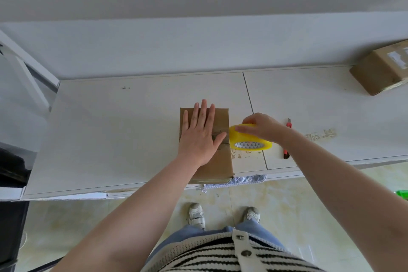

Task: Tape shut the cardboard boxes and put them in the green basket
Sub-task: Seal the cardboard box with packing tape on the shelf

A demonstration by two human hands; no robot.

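Note:
A brown cardboard box (221, 121) lies on the white table (110, 134) near its front edge. My left hand (199, 134) presses flat on the box's top, fingers straight. My right hand (263, 127) grips a yellow roll of tape (249, 140) held against the box's right side. A second cardboard box (380, 70) rests at the table's far right. A sliver of green (402, 194), perhaps the basket, shows at the right edge near the floor.
A red utility knife (287, 139) lies on the table just right of my right wrist. A white wall stands behind the table. A dark object (11, 172) sits left of the table. Patches of worn surface mark the table right of the knife.

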